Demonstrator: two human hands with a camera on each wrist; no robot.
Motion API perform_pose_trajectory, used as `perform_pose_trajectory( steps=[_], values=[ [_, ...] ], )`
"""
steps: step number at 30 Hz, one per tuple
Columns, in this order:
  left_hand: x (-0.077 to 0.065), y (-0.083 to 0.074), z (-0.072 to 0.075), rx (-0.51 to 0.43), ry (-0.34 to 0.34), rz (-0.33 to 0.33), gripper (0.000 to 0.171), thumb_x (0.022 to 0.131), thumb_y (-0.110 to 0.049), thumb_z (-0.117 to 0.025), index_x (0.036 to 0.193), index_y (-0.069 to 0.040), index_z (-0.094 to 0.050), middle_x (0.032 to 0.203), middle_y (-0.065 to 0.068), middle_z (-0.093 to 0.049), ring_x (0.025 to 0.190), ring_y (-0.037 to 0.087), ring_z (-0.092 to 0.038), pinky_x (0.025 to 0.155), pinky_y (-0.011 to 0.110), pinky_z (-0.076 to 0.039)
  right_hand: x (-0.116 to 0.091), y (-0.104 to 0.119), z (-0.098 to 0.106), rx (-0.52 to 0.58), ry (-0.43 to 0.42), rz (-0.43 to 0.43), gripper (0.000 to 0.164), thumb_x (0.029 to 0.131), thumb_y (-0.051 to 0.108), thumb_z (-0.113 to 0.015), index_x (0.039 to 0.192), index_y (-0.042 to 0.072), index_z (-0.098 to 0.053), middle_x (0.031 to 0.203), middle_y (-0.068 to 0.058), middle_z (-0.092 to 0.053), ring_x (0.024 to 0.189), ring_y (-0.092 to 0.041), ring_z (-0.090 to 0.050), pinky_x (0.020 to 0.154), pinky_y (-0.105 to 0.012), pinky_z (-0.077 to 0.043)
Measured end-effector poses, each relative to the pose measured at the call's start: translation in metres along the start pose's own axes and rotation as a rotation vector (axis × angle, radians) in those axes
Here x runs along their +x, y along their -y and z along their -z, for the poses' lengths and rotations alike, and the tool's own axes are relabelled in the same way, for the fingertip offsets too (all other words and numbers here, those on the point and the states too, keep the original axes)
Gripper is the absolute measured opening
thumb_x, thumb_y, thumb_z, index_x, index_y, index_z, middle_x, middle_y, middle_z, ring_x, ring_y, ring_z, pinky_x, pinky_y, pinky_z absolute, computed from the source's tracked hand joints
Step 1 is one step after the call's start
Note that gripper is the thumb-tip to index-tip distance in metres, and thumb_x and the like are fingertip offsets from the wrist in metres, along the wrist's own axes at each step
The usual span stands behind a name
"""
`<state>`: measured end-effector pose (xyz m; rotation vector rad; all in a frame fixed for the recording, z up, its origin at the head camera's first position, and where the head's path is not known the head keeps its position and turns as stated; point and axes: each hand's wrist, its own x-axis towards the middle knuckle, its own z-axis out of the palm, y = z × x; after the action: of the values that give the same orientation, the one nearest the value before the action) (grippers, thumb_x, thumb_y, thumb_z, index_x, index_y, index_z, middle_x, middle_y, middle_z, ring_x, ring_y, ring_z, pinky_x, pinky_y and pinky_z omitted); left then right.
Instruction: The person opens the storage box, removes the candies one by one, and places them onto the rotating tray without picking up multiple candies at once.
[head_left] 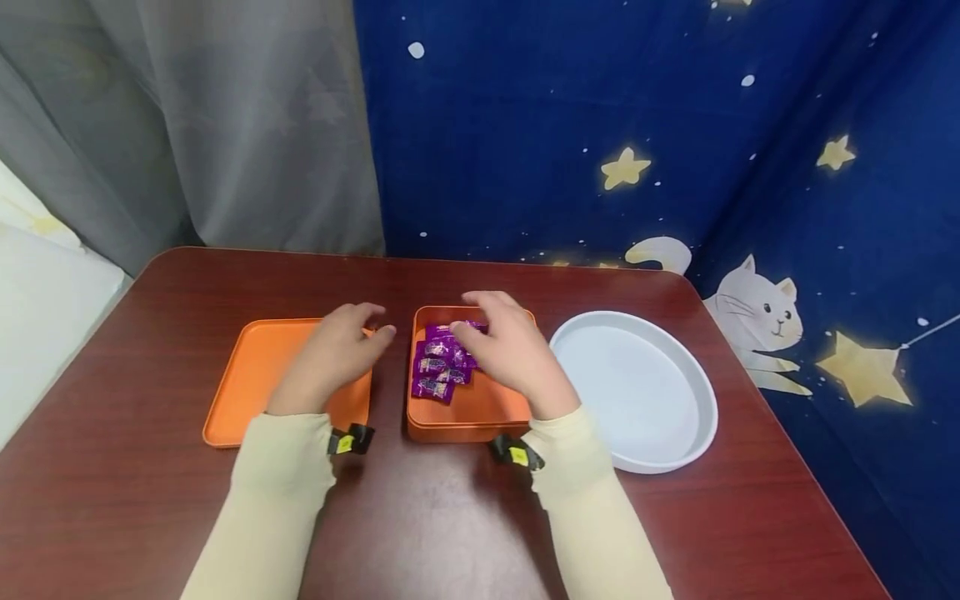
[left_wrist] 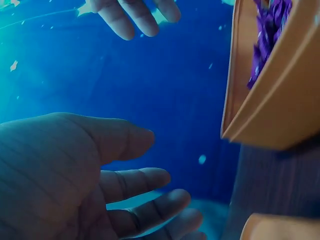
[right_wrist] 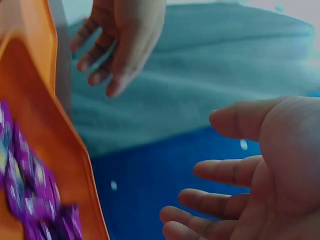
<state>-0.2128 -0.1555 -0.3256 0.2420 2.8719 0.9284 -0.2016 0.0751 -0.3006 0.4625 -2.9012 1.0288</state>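
An orange box stands mid-table with several purple wrapped candies lying on its left side. Over the box's right part is my right hand, its fingers spread loosely and holding nothing; it hides some of the candies in the head view. My left hand hovers over the right part of a flat orange lid, left of the box. Its thumb and fingers are apart with nothing between them. Both palms, the left hand and the right hand, appear bare in the wrist views.
A round white tray sits to the right of the box, partly behind the right forearm. The reddish-brown table meets a grey curtain and a blue starry curtain at its far edge.
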Motion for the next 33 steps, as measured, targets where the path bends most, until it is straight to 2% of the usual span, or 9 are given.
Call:
perform_pose_trajectory(
  steps=[3,7,13,17,23,29,33],
  values=[
    [0.002,-0.009,-0.006,0.024,0.030,0.027,0.055,0.094,-0.037,-0.048,0.137,-0.003,-0.043,0.138,0.024,-0.042,0.122,0.039,-0.040,0.100,0.060,-0.036,0.003,-0.013,0.007,0.013,0.012,-0.012,0.051,0.090,0.040,-0.055,0.134,0.013,-0.050,0.134,-0.007,-0.051,0.113,-0.019,-0.050,0.098,-0.045,-0.043],
    [0.009,-0.020,-0.013,0.034,0.052,0.008,0.057,0.093,-0.037,-0.050,0.138,-0.001,-0.042,0.138,0.024,-0.042,0.124,0.039,-0.038,0.103,0.059,-0.034,0.006,-0.027,0.022,0.040,0.022,-0.026,0.051,0.091,0.039,-0.056,0.134,0.012,-0.049,0.132,-0.008,-0.053,0.110,-0.020,-0.052,0.096,-0.046,-0.045],
    [0.016,-0.026,-0.022,0.049,0.090,0.009,0.062,0.092,-0.037,-0.050,0.140,0.001,-0.038,0.139,0.026,-0.041,0.125,0.038,-0.037,0.105,0.057,-0.032,0.006,-0.040,0.035,0.026,0.014,-0.061,0.052,0.090,0.039,-0.056,0.134,0.012,-0.048,0.130,-0.008,-0.054,0.109,-0.023,-0.052,0.095,-0.049,-0.045],
    [0.019,-0.023,-0.028,0.023,0.070,0.009,0.063,0.092,-0.036,-0.052,0.140,0.002,-0.038,0.133,0.024,-0.046,0.119,0.037,-0.043,0.102,0.056,-0.036,0.002,-0.047,0.036,0.033,0.023,-0.096,0.053,0.090,0.039,-0.056,0.135,0.012,-0.048,0.131,-0.009,-0.054,0.110,-0.024,-0.053,0.095,-0.050,-0.046],
    [0.023,-0.013,-0.037,-0.077,0.062,0.043,0.060,0.092,-0.032,-0.055,0.140,-0.001,-0.038,0.130,0.019,-0.050,0.117,0.034,-0.045,0.103,0.054,-0.037,0.000,-0.053,0.031,-0.007,0.028,-0.116,0.053,0.090,0.036,-0.057,0.135,0.009,-0.048,0.132,-0.011,-0.053,0.112,-0.029,-0.052,0.095,-0.051,-0.046],
    [0.026,-0.009,-0.043,-0.096,0.035,0.031,0.059,0.091,-0.021,-0.056,0.141,0.002,-0.036,0.119,0.019,-0.052,0.109,0.033,-0.048,0.103,0.053,-0.037,0.003,-0.052,0.026,-0.054,0.023,-0.105,0.052,0.090,0.036,-0.057,0.133,0.009,-0.049,0.130,-0.012,-0.054,0.109,-0.028,-0.053,0.094,-0.050,-0.047],
    [0.026,-0.008,-0.045,-0.104,0.042,0.021,0.054,0.091,-0.018,-0.056,0.139,0.001,-0.040,0.115,0.018,-0.051,0.101,0.031,-0.050,0.099,0.053,-0.042,0.002,-0.051,0.024,-0.058,0.028,-0.110,0.051,0.089,0.036,-0.057,0.133,0.010,-0.050,0.129,-0.012,-0.055,0.107,-0.027,-0.054,0.093,-0.050,-0.047]
  ],
)
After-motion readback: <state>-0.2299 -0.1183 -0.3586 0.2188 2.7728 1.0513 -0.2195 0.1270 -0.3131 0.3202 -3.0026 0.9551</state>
